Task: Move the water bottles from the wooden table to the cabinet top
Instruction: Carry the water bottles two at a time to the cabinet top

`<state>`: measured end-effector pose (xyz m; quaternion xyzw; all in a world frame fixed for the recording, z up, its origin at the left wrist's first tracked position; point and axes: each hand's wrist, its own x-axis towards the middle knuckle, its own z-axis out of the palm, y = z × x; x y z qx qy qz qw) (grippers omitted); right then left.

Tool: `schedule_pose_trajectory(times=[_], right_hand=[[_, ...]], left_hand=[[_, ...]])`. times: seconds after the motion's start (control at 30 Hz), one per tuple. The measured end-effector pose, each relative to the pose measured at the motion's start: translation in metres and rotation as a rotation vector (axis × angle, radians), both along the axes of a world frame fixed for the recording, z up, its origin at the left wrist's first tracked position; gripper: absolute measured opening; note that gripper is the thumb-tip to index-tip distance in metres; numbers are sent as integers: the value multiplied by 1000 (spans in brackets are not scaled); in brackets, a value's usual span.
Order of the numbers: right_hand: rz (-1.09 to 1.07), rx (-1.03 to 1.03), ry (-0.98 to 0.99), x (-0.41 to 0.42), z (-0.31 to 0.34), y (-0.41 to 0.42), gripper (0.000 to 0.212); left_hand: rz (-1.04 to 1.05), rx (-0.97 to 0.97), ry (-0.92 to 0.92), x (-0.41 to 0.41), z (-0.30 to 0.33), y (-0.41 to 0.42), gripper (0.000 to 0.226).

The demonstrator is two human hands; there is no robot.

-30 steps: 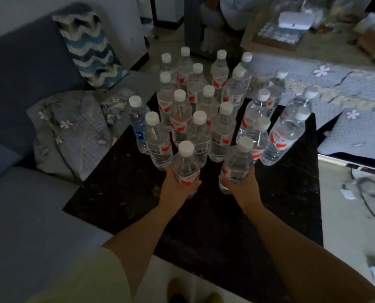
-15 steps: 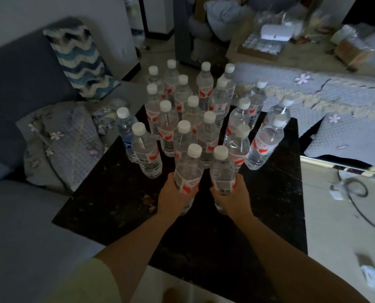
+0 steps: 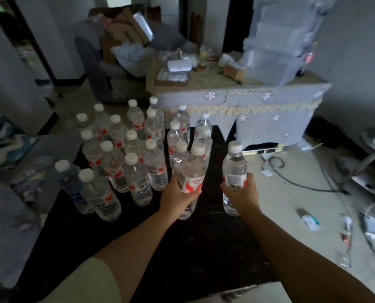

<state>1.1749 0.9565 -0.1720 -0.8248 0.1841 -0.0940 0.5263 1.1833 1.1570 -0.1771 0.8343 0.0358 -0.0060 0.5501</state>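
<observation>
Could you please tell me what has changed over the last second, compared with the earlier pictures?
Both hands have lifted their bottles off the dark table and carried them right, toward the cloth-covered cabinet. The left hand grips the left bottle, the right hand the right bottle, now wider apart. The grips are unchanged, and the cluster of bottles stays standing on the table.

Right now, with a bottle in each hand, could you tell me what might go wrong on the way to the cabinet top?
1. The cabinet top is already crowded with a white box, packets and a clear bin, so free space for bottles looks tight.
2. A cable and scattered wrappers lie on the floor beside the table, a possible trip hazard.
3. The left hand and right hand each grip a bottle low; the left bottle tilts and could slip.
</observation>
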Motion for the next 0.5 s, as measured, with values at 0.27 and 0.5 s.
schedule_pose_trajectory(times=[0.27, 0.5], right_hand=[[-382, -20, -82, -72, 34, -61, 64], [-729, -81, -130, -185, 57, -132, 66]], left_hand=[[-352, 25, -88, -6, 36, -76, 58], [-677, 19, -98, -58, 70, -193, 54]])
